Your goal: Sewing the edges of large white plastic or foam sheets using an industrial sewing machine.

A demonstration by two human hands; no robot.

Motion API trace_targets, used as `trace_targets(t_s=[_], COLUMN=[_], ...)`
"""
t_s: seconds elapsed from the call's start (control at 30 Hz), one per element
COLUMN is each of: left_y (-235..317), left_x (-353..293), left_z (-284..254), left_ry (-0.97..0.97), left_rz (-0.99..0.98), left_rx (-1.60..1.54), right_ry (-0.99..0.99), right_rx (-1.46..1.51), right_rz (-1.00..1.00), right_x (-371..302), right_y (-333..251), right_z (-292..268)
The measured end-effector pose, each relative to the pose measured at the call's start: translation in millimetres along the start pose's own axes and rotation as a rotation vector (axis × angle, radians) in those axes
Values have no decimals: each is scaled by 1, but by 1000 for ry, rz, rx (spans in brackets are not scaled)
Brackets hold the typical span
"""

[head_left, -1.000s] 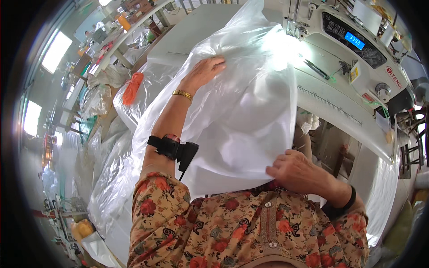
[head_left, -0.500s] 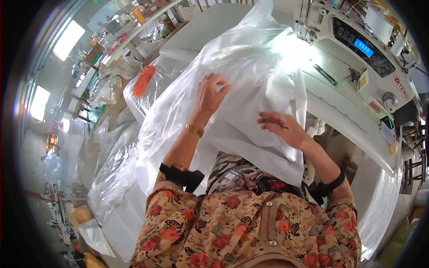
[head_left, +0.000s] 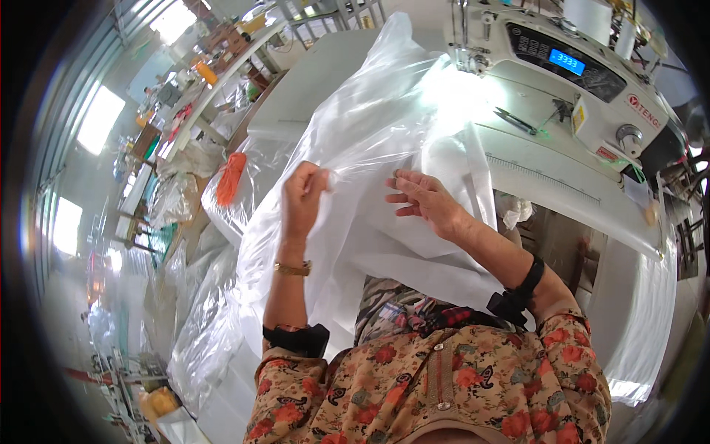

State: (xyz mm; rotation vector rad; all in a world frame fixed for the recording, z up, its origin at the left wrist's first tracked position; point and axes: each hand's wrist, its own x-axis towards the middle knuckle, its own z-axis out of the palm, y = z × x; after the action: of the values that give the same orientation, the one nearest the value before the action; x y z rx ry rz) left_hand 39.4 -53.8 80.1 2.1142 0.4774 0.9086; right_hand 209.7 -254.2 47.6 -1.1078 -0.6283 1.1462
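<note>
A large sheet of clear, whitish plastic film [head_left: 370,222] spreads over my lap and the sewing table, wrinkled and shiny. My left hand [head_left: 302,200] is closed, thumb and fingers pinching a bit of the film at its left part. Folds run from that pinch toward the right. My right hand [head_left: 425,198] is over the middle of the film, its fingers bent a little and apart; no held thing shows in it. Beyond it stands a white sewing machine [head_left: 569,74], its lamp glaring on the film near the needle, which the glare hides.
Black-handled thread snips [head_left: 515,120] lie on the machine bed, right of the lamp. An orange bundle of cord [head_left: 231,179] rests on plastic at the left. Further left, a cluttered bench [head_left: 203,103] holds many items. More film [head_left: 203,318] hangs down beside my left arm.
My left hand has moved left and down and closed on the film. The right hand has moved left, nearer to it. The whole view has shifted slightly.
</note>
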Motion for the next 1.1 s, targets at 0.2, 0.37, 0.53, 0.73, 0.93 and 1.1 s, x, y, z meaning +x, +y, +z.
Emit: trace_targets(t_s=[0.2, 0.37, 0.53, 0.73, 0.93, 1.1], left_y=[100, 144, 149, 160, 145, 79], left_x=[44, 65, 70, 67, 79, 114], left_z=[-21, -1, -7, -2, -11, -40], left_ry=[-69, 195, -106, -103, -123, -66], left_rz=[-221, -324, -258, -313, -205, 216], left_rx=[-337, -534, -571, -586, -198, 361], right_ry=[-48, 263, 350, 533, 24, -400], right_rx=[285, 696, 678, 984, 870, 293], right_rz=[-139, -108, -125, -234, -397, -70], right_x=[4, 15, 39, 68, 57, -25], right_y=[-23, -50, -58, -70, -44, 0], right_z=[12, 4, -9, -23, -24, 24])
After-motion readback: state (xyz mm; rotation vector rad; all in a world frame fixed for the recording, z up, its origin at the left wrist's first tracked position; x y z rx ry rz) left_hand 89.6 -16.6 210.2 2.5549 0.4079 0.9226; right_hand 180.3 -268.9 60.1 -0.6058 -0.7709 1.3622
